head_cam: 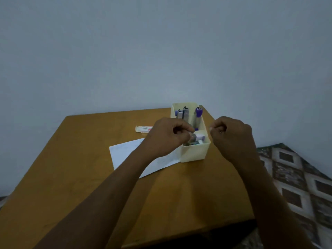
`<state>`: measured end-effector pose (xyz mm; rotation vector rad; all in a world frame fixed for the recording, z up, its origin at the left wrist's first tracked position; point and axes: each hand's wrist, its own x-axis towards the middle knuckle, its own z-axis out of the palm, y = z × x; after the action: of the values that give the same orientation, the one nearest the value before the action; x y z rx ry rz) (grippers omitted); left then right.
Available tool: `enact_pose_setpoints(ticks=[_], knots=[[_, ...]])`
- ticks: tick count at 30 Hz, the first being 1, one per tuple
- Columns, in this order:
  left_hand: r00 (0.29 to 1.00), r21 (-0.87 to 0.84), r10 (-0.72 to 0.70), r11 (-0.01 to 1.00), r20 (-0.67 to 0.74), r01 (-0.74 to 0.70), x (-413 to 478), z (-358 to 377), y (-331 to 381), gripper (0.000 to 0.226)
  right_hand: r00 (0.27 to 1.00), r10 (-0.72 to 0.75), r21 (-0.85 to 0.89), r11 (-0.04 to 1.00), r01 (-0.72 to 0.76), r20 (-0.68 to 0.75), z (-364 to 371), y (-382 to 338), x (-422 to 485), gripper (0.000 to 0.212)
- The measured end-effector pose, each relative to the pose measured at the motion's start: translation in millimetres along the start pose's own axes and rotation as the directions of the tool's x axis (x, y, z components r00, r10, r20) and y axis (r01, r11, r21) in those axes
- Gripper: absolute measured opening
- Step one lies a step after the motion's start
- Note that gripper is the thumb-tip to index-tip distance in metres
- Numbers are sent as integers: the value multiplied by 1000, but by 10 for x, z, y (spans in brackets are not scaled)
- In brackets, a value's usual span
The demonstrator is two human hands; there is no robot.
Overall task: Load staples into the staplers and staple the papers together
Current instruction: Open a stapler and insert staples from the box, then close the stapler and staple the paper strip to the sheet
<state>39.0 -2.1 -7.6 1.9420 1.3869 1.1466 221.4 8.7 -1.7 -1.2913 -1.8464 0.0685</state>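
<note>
Both forearms reach in from the near edge over a brown wooden table (71, 177). A sheet of white papers (124, 153) lies flat near the middle of the table, partly under the left forearm, its right corner just beside a cream box (195, 153).

The left hand (167, 137) is clenched round a small grey object (193, 136), holding it over the box's near compartment; blur hides what the object is. The right hand (231, 137) hangs just right of the box with fingers curled and thumb against the forefinger; I cannot tell whether it pinches anything.

In the box's far compartment 3 staplers (186, 113) stand upright, 2 with purple parts. Farther left, a small white packet (143, 129) lies on the table. A patterned cloth (296, 177) lies right of the table.
</note>
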Motion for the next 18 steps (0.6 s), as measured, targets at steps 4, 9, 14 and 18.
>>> enact_pose_setpoints(ticks=[4, 9, 14, 18], knots=[[991, -26, 60, 998, 116, -58, 110, 521, 260, 13, 983, 180, -26, 983, -179, 22, -364, 409, -175, 11], [951, 9, 136, 990, 278, -144, 214, 1236, 609, 11, 933, 358, -31, 933, -359, -43, -803, 975, -471, 7], [891, 18, 205, 973, 406, -232, 190, 1957, 897, 11, 859, 502, -41, 861, -508, -99, -1186, 1440, -839, 7], [830, 33, 187, 970, 526, -239, 135, 2451, 1078, 11, 790, 590, -26, 798, -602, -167, -1453, 1694, -1094, 8]])
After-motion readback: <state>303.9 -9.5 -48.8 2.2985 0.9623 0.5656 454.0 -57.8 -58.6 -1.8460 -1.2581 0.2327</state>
